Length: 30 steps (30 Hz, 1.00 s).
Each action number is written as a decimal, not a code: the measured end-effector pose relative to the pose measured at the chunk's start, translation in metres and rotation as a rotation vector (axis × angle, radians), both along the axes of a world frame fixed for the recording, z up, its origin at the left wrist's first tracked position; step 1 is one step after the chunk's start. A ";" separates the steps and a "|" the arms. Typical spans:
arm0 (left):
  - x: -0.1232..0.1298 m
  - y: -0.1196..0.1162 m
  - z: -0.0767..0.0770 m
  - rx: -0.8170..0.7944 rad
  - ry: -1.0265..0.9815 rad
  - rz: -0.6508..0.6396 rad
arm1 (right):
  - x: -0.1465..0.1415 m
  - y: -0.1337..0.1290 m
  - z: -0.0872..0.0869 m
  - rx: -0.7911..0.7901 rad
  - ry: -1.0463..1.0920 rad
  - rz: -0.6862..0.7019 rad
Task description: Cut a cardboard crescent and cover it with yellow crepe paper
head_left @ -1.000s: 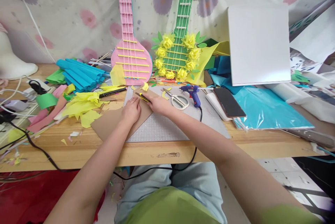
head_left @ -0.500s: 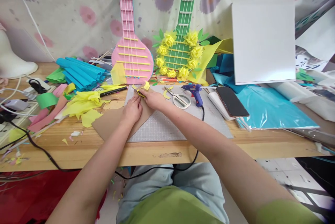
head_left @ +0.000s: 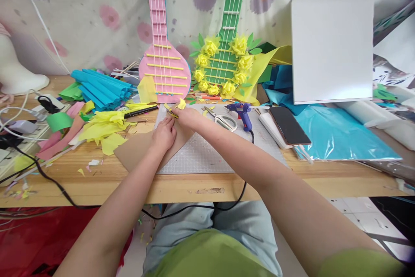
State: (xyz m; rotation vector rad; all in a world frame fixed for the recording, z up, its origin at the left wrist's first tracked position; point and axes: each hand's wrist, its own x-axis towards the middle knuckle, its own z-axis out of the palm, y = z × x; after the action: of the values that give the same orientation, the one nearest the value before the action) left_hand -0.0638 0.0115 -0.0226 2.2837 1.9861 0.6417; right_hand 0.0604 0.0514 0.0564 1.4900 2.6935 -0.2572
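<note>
My left hand (head_left: 164, 134) lies flat on a piece of brown cardboard (head_left: 134, 149), pressing it down with the fingers stretched forward. Just beside it, my right hand (head_left: 188, 118) is closed around a yellow-and-black box cutter (head_left: 173, 113), whose tip points toward the cardboard near the left fingertips. The blade itself is too small to make out. Under the cardboard is a grey gridded cutting mat (head_left: 207, 158). To the right of my right hand, scissors (head_left: 225, 121) and a blue glue gun (head_left: 243, 115) rest on the mat.
A pink paper instrument (head_left: 165, 71) and a green one with yellow flowers (head_left: 222, 63) stand behind. Yellow crepe paper (head_left: 105, 128), a marker (head_left: 141, 112) and blue paper (head_left: 100, 89) lie left. A phone (head_left: 288, 125), white board (head_left: 332, 50) and wrapped blue sheets (head_left: 343, 134) are right.
My right hand and forearm have shifted slightly, the forearm now covering more of the scissors. My left hand stays on the cardboard. The view has moved a little.
</note>
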 end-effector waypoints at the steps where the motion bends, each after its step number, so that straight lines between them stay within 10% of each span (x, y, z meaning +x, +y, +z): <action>1: 0.000 0.000 0.000 0.001 0.001 0.001 | 0.002 -0.001 0.000 0.007 0.005 0.008; 30: 0.000 0.000 0.003 -0.028 0.034 0.040 | 0.063 -0.054 -0.014 0.006 -0.033 0.010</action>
State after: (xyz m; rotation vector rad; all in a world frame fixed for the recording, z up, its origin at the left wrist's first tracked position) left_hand -0.0634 0.0116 -0.0200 2.2597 2.0464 0.5781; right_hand 0.1237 -0.0023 0.0427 1.4691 2.6771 -0.2225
